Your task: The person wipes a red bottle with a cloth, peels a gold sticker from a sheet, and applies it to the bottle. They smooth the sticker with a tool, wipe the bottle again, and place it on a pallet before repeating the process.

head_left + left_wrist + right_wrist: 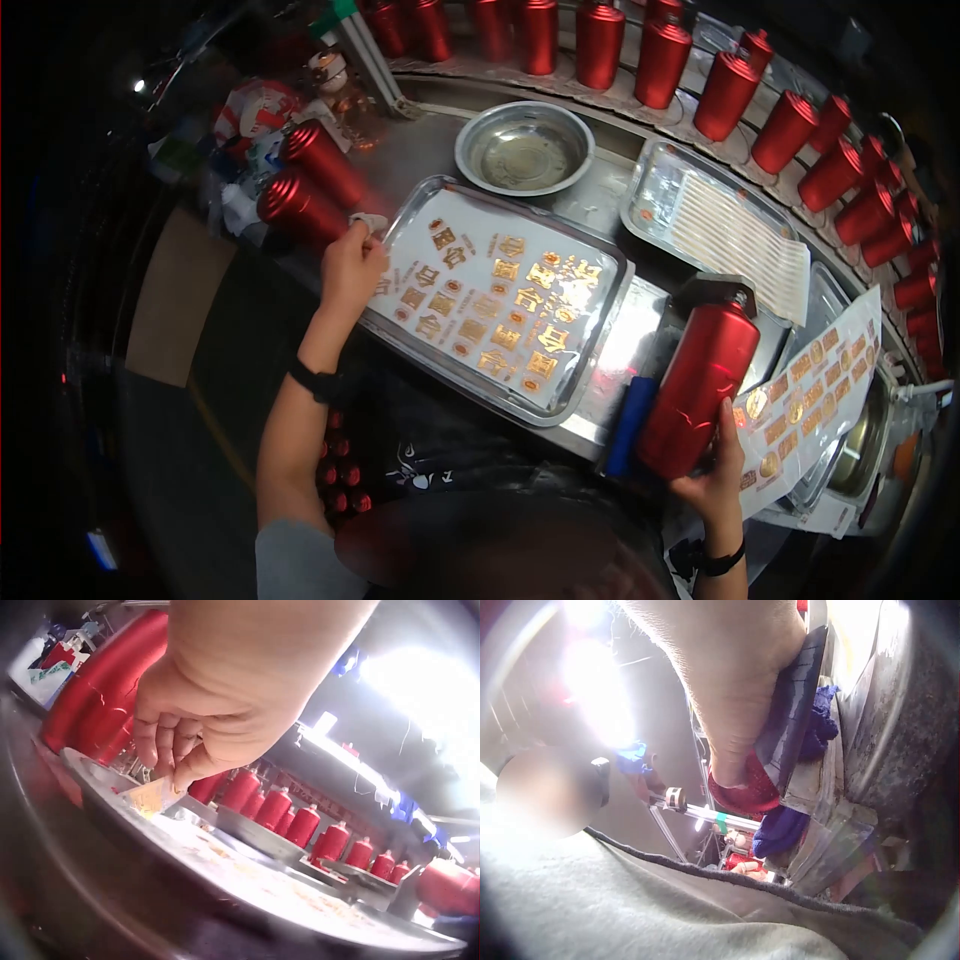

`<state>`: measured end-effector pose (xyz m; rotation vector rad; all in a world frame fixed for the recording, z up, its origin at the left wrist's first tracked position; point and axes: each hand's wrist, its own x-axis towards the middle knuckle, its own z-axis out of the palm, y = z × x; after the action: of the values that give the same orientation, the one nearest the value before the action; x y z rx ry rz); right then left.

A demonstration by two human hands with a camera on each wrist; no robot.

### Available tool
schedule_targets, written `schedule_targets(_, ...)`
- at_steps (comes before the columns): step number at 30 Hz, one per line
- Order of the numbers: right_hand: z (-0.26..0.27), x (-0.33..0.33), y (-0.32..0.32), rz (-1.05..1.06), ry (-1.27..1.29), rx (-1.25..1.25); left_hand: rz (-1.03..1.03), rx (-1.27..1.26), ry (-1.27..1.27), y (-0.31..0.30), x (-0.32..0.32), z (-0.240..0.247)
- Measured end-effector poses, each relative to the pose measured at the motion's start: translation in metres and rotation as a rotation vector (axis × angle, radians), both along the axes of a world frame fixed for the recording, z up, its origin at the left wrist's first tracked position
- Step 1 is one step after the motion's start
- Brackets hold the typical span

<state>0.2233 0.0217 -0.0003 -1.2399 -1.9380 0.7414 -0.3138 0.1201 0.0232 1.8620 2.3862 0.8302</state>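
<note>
My left hand (355, 270) reaches to the left end of a metal tray (608, 348) and pinches a small decal (150, 796) with gold print between thumb and fingers. In the tray lies a white sheet (400, 240) bearing several gold and brown decals, wet and shiny. On the right, my right hand (718, 470) holds a glossy red metal bottle (700, 385) near its base, the bottle tilted with its neck pointing away. The right wrist view catches only a small red part of the bottle (744, 791), mostly hidden behind the wrist.
Two red bottles (322, 165) lie left of the tray. Behind it sits a metal bowl (468, 172) of liquid. A second tray (650, 225) with a ribbed white sheet stands back right. Another decal sheet (810, 395) is at right, blue cloth (630, 425) below the bottle. Red bottles (600, 45) line the curved rack.
</note>
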Motion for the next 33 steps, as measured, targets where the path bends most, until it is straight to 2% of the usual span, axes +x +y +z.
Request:
schedule_targets(2, -0.001, 0.001, 0.0, 0.02, -0.002, -0.016, -0.079, 0.03, -0.026, -0.011, 0.009, 0.011)
schedule_targets(4, 0.006, 0.006, 0.001, 0.046, -0.043, -0.086, -0.121, 0.046, -0.297, -0.023, 0.053, 0.043)
schedule_targets(6, 0.01, 0.004, 0.0, -0.006, -0.026, -0.154, -0.209, 0.109, -0.219, -0.032, 0.091, 0.062)
schedule_targets(7, 0.019, 0.002, 0.001, -0.003, -0.107, -0.158, -0.266, 0.096, -0.217, -0.037, 0.108, 0.068)
schedule_targets(8, 0.02, -0.002, 0.005, 0.03, -0.07, -0.031, -0.327, 0.075, -0.234, -0.041, 0.125, 0.072)
schedule_targets(14, 0.026, 0.002, 0.01, 0.102, -0.105, 0.076, -0.735, -0.059, -0.419, -0.051, 0.216, 0.104)
schedule_targets(16, 0.034, 0.003, 0.008, 0.11, -0.193, 0.072, -0.824, -0.14, -0.62, -0.048, 0.242, 0.118)
schedule_targets(19, 0.056, -0.001, 0.009, 0.114, -0.286, 0.071, -0.836, -0.25, -0.959, -0.042, 0.273, 0.129)
schedule_targets(22, 0.081, -0.005, 0.009, 0.138, -0.437, 0.02, -0.849, -0.373, -1.169, -0.034, 0.297, 0.137)
schedule_targets(23, 0.078, -0.002, 0.009, 0.152, -0.401, 0.041, -0.878, -0.388, -1.254, -0.029, 0.302, 0.133)
schedule_targets(26, 0.062, 0.008, 0.01, 0.175, -0.258, 0.071, -0.799, -0.356, -1.309, -0.008, 0.325, 0.108)
schedule_targets(28, 0.054, 0.014, 0.001, 0.154, -0.12, 0.049, -0.828, -0.35, -1.27, 0.007, 0.335, 0.088)
schedule_targets(29, 0.052, 0.013, -0.002, 0.093, 0.059, -0.019, -0.827, -0.346, -1.23, 0.012, 0.339, 0.077)
schedule_targets(32, 0.038, 0.012, -0.008, -0.201, 0.2, -0.075, -0.833, -0.278, -1.057, 0.016, 0.345, 0.069)
schedule_targets(33, 0.033, 0.016, -0.003, -0.236, 0.195, -0.109, -0.831, -0.244, -1.031, 0.016, 0.346, 0.068)
